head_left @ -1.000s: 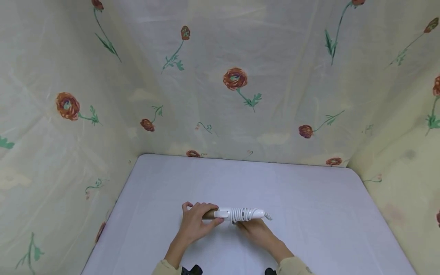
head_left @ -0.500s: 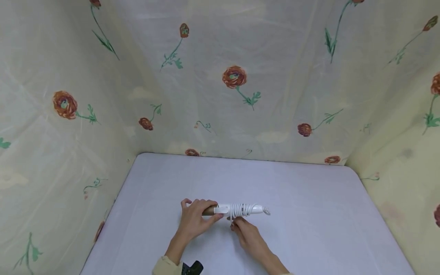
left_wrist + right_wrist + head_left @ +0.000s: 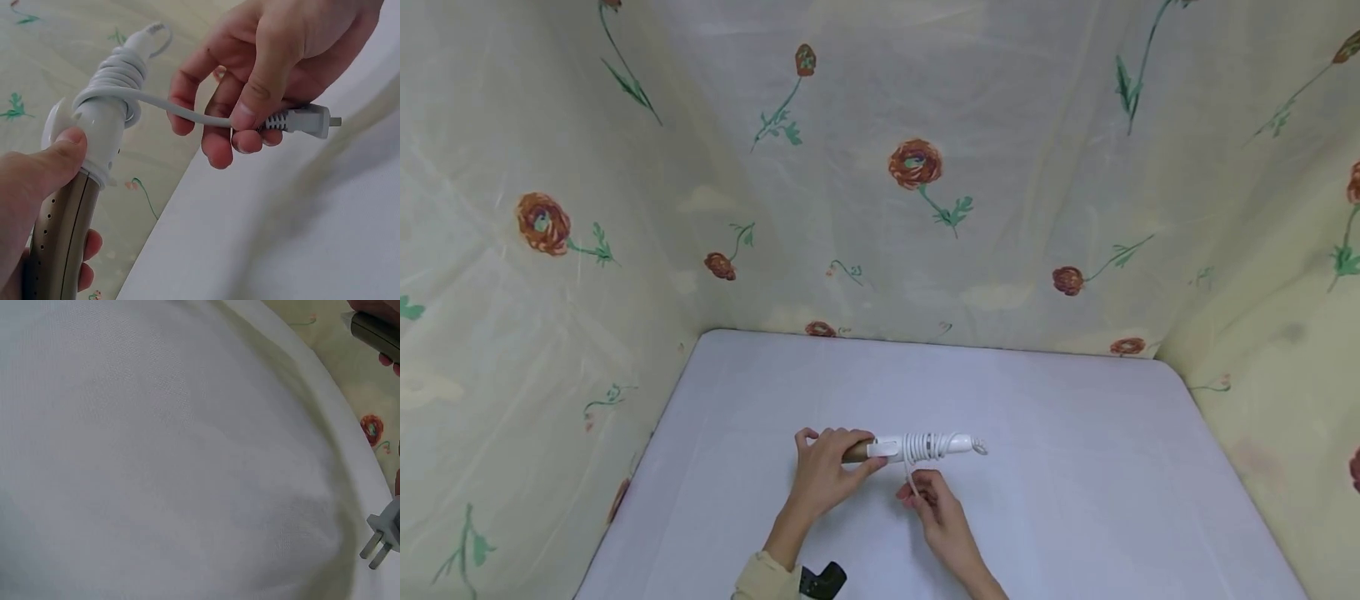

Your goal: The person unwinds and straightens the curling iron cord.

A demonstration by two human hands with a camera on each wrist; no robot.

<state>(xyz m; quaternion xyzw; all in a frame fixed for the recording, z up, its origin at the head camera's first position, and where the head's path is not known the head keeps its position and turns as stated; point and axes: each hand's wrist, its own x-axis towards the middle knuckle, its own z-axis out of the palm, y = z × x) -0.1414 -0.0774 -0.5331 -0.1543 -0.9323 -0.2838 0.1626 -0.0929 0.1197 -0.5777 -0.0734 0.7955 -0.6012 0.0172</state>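
Note:
A curling iron [image 3: 958,443] with a white handle and a bronze barrel [image 3: 59,231] lies crosswise in front of me in the head view. My left hand [image 3: 823,479] grips it round the barrel, its thumb on the white part by the lever. Several turns of white cord [image 3: 117,74] wrap the handle. One length runs off to my right hand [image 3: 946,521], which pinches it just behind the two-pin plug [image 3: 309,120]. The plug's pins point away from the iron. At the right wrist view's edge the plug and the barrel's tip [image 3: 375,337] show.
Beneath the hands is a white table [image 3: 1075,458] with rounded far corners. Flower-printed cloth [image 3: 1000,167] hangs behind it and on both sides. A black device [image 3: 823,581] sits at the left wrist.
My right hand has come from under the handle down toward me, drawing the cord's free end away from the curling iron. My left hand keeps its grip, with the iron slightly farther up the view.

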